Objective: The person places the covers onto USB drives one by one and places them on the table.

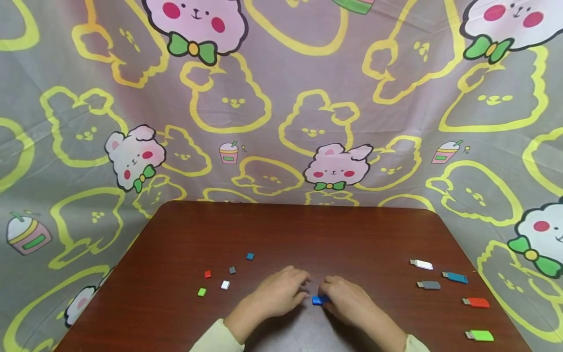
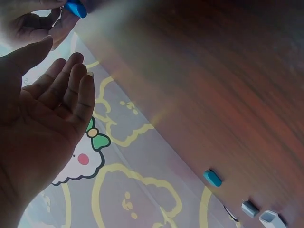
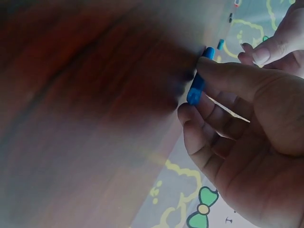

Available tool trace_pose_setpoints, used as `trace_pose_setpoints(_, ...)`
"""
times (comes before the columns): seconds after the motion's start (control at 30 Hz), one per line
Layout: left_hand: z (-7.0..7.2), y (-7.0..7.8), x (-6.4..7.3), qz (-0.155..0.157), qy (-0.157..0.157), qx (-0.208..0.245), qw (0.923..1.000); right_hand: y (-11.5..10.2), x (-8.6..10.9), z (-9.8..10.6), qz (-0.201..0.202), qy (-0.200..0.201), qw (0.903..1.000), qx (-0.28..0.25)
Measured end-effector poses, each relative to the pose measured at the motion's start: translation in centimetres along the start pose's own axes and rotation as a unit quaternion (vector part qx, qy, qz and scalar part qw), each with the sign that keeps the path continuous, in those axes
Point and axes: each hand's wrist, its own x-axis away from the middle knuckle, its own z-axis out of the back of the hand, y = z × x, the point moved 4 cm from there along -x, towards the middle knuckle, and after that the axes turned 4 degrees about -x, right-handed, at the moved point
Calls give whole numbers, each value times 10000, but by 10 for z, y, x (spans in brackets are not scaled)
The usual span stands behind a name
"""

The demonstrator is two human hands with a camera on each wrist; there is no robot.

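Observation:
My right hand point(image 1: 347, 298) pinches a blue USB flash drive point(image 1: 317, 300) between thumb and fingers, low over the front middle of the table. In the right wrist view the drive point(image 3: 194, 92) slants upward past the thumb, and no metal plug shows on it. My left hand point(image 1: 283, 292) is just left of the drive, its fingers loosely bent towards it. Nothing lies in the left palm point(image 2: 47, 118) in the left wrist view, and a gap separates the left fingers from the drive.
Several small caps lie to the left: red point(image 1: 207, 274), green point(image 1: 202, 292), white point(image 1: 225, 285), grey point(image 1: 232, 270) and blue point(image 1: 250, 256). Uncapped flash drives lie to the right: white point(image 1: 422, 264), blue point(image 1: 455, 277), grey point(image 1: 429, 285), red point(image 1: 476, 302) and green point(image 1: 480, 335). A patterned curtain point(image 1: 281, 73) surrounds the table point(image 1: 308, 230).

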Motion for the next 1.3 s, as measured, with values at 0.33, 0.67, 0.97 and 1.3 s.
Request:
trace_pose_setpoints(0.33, 2, -13, 4, 140, 119, -70, 9998, 0, 2, 0, 108, 121, 9998, 66)
trace_pose_setpoints(0.67, 8, -31, 9, 332, 174, -151, 9992, 6, 9, 8, 10, 294, 9995, 108)
trace_pose_setpoints(0.97, 18, -58, 13, 620, 519, -281, 9963, 28, 23, 24, -514, 365, 9977, 236)
trace_pose_setpoints(1.3, 14, -87, 14, 824, 636, -304, 9941, 52, 43, 34, -1278, 228, 9915, 91)
